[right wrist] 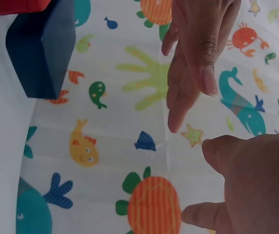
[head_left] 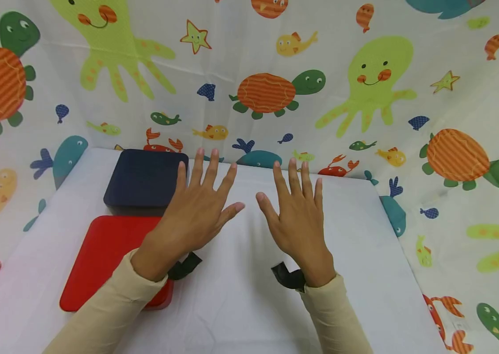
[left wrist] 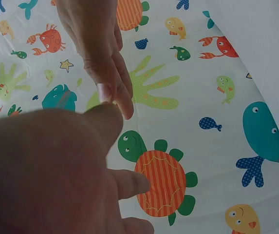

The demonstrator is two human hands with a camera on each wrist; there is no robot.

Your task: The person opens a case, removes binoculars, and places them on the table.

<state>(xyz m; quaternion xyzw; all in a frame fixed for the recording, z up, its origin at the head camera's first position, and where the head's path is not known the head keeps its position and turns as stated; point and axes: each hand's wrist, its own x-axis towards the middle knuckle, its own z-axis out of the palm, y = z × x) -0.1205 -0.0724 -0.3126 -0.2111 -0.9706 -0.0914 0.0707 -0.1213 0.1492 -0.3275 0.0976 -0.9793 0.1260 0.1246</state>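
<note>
My left hand [head_left: 196,211] is held above the white table with its fingers spread and straight, holding nothing. To its right, my right hand [head_left: 300,221] is likewise raised and spread, with nothing in it. The two hands stand apart, thumbs facing each other. Nearest the left hand is a dark blue box [head_left: 145,179] with rounded corners, at the back left. In front of that box lies a red box [head_left: 107,255], partly covered from sight by the left forearm. In the right wrist view, the blue box [right wrist: 42,48] and a corner of the red box [right wrist: 20,6] appear at upper left.
A white cloth covers the tabletop [head_left: 240,305]. Behind it and at both sides hangs a curtain [head_left: 231,44] printed with sea animals. A black strap piece [head_left: 185,266] shows at the left wrist, and another black strap piece [head_left: 286,276] at the right.
</note>
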